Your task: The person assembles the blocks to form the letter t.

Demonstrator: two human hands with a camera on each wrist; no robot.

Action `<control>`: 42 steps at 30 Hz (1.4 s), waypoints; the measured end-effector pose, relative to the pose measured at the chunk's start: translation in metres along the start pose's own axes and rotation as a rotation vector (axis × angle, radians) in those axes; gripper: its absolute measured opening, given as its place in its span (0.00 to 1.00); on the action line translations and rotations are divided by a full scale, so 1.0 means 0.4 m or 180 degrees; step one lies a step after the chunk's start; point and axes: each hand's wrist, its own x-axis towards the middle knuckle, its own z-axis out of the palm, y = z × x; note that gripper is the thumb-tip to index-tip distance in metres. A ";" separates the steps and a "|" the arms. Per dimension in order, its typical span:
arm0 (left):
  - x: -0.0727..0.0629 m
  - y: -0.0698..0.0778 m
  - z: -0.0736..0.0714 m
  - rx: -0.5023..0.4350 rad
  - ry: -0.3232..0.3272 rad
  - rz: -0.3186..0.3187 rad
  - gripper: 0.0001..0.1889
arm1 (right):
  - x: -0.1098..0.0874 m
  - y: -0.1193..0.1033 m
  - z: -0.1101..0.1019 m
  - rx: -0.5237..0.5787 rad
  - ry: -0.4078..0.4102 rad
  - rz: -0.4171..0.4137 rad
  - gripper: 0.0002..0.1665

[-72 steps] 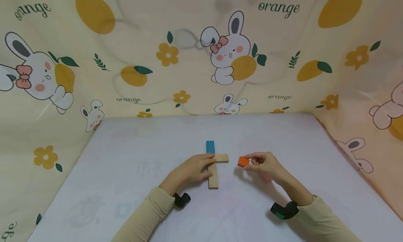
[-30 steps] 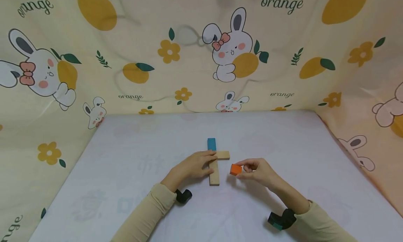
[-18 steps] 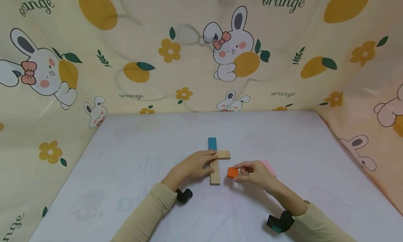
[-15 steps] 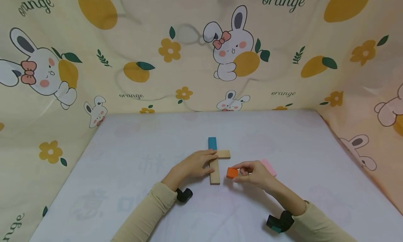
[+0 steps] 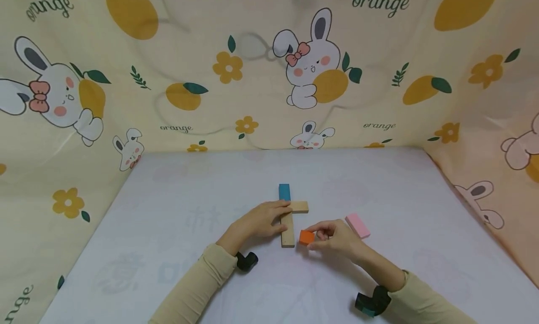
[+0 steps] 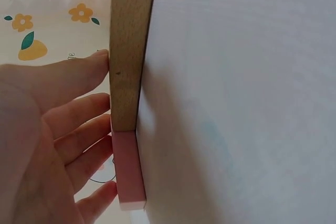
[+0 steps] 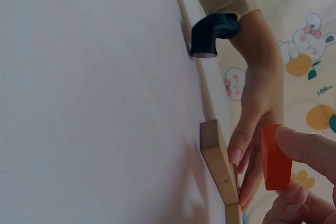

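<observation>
My left hand (image 5: 258,221) rests on a row of blocks with its fingers extended. Its fingertips touch the long plain wooden block (image 5: 287,237) and, in the left wrist view, a pink block (image 6: 128,169) hidden under the hand in the head view. A blue block (image 5: 284,192) lies at the far end, and a shorter wooden block (image 5: 300,207) sticks out to the right. Thumb and fingers of my right hand (image 5: 338,239) pinch a small orange block (image 5: 306,237), just right of the long block's near end. In the right wrist view the orange block (image 7: 275,161) overlaps the left hand.
Another pink block (image 5: 358,225) lies on the white tabletop (image 5: 189,183), beyond the right hand. Patterned cloth (image 5: 261,47) with rabbits and oranges hangs behind and along both sides. Black wrist cameras sit under both forearms.
My right hand has carried the orange block left and nearer to me, toward the long block's near end, uncovering the pink block at right. The left hand keeps its place on the blocks.
</observation>
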 end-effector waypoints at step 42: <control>-0.006 0.006 -0.007 -0.0089 0.0049 0.0036 0.28 | -0.007 0.024 0.057 0.0146 -0.0255 0.0058 0.22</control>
